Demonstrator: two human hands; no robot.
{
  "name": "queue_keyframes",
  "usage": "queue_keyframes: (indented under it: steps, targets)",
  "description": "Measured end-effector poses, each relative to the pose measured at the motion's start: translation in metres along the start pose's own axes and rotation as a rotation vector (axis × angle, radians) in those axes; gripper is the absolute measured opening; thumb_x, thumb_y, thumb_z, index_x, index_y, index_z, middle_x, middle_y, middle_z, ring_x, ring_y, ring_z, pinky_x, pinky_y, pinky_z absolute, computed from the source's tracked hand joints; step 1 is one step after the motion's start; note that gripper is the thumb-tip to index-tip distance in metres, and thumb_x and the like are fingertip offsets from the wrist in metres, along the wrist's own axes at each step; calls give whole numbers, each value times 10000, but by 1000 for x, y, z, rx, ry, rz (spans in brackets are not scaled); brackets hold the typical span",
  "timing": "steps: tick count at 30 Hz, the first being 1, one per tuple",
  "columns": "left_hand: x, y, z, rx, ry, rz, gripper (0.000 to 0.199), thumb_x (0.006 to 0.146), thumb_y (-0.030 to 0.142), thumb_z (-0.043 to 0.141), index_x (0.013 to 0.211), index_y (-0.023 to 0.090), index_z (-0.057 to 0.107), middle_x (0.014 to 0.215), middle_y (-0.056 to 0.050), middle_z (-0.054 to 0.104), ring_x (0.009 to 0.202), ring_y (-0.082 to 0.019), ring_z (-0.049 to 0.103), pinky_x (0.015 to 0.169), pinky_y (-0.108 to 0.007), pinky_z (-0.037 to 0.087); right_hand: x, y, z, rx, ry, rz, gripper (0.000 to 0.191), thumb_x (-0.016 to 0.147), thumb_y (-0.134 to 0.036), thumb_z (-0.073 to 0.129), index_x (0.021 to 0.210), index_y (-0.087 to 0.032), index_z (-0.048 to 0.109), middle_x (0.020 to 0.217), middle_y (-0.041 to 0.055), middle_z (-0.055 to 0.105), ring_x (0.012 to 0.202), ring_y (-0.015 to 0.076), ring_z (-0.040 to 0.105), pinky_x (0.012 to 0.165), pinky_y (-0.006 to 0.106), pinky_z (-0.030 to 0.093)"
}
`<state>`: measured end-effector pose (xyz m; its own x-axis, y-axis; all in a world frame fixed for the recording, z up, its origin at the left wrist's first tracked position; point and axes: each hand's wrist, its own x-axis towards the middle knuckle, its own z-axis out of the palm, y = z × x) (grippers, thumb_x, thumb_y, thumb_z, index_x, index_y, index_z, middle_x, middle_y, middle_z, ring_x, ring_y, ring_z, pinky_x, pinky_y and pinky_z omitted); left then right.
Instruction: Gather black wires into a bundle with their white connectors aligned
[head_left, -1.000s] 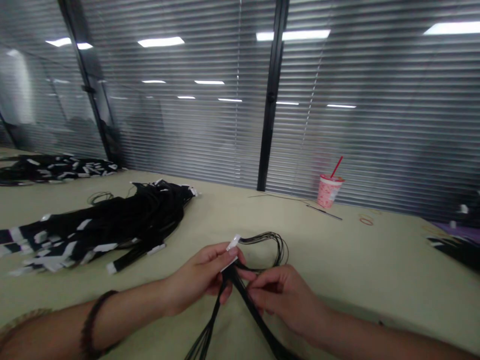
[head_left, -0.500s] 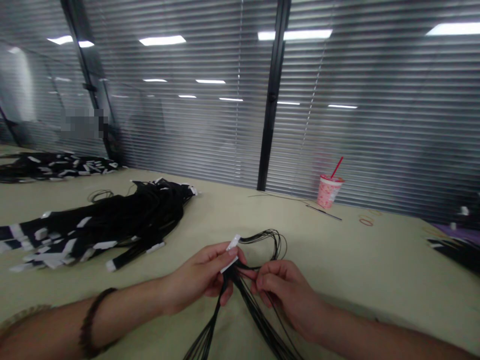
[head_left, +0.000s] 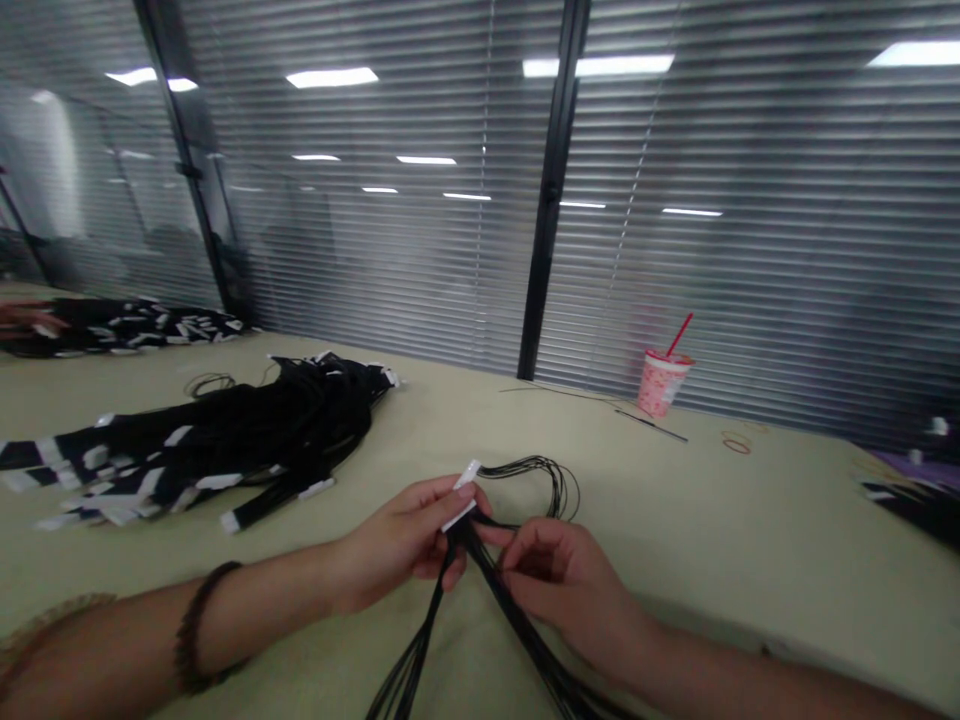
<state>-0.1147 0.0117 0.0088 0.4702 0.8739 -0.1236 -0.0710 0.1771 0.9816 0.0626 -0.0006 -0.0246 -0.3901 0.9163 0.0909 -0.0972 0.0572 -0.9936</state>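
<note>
A bundle of thin black cords (head_left: 559,488) is folded into a loop on the pale green table (head_left: 750,540). My left hand (head_left: 409,540) pinches the crossing of the bundle together with a small white tag (head_left: 465,478) that sticks up between thumb and fingers. My right hand (head_left: 559,580) grips the cords just to the right of the crossing, fingers curled around them. The loose cord ends (head_left: 420,660) run down toward me and out of the bottom of the view.
A big heap of black cord bundles with white tags (head_left: 225,440) lies at the left, another heap (head_left: 127,325) farther back. A pink cup with a red straw (head_left: 662,380) stands by the blinds, rubber bands (head_left: 735,442) near it. More black cords (head_left: 915,495) sit at the right edge.
My right hand has shifted along the cords beside the crossing and curled its fingers. The view has drifted slightly; the left hand keeps its pinch on the tag.
</note>
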Motion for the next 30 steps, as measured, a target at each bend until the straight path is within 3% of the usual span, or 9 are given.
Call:
queue_keyframes:
  steps: [4,8,12,16,20,25,30]
  targets:
    - [0,0,1,4,-9,6,314,773,479,455,846,175,477,798,-55,631,425,-67,471,404,-190,245,-1,2,1,-115,-1,-61,140,641,-289,660,667,-153,640,677,28,626,697,150,576,680,270,435]
    - [-4,2,3,-15,-15,-9,293,792,465,428,861,183,471,829,-55,626,451,-69,492,422,-195,255,-2,-1,3,-132,-27,-92,130,704,-275,607,704,-159,667,759,45,648,763,162,585,762,302,429]
    - [-7,5,6,-36,-26,-54,278,796,447,439,898,190,466,862,-45,615,485,-70,512,422,-191,237,-4,-3,3,-133,-29,-68,152,726,-274,591,696,-147,669,736,39,650,717,144,576,726,280,432]
    - [-8,7,7,-42,-26,-46,283,794,444,449,904,184,474,776,-26,603,493,-77,520,403,-188,204,-4,-4,3,-61,-30,-27,197,741,-317,576,700,-150,672,838,42,660,657,120,565,597,231,427]
    - [-7,5,6,-56,-13,-71,257,801,431,451,897,194,479,721,6,580,496,-69,518,413,-184,204,-3,-6,3,-40,-45,-69,155,732,-285,589,709,-154,670,857,38,660,757,131,570,649,223,420]
    - [-6,2,5,-48,-30,-69,247,804,418,452,904,196,488,681,18,558,502,-70,520,400,-180,184,-3,-7,3,-129,20,-48,205,753,-280,556,630,-120,597,703,21,633,552,76,498,502,182,366]
    - [-6,4,4,-54,-22,-78,265,789,425,472,905,187,490,797,-14,588,523,-73,529,420,-185,233,-5,-8,3,-165,50,-72,203,794,-290,503,694,-126,570,775,16,603,662,87,494,589,185,378]
